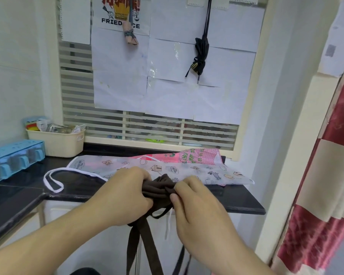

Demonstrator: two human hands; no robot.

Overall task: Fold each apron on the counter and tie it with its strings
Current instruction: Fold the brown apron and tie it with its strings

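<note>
Brown apron (159,188) in both hands' grip

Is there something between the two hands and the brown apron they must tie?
Nothing visible. The left hand and the right hand both already grip the bunched brown apron at the counter edge; its brown straps hang free below.

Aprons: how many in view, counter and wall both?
5, though more may be hidden under the pile. A brown apron bunched in the left hand and right hand; a white printed one and a pink one on the counter; two tied bundles hanging on the wall, pinkish and black.
</note>
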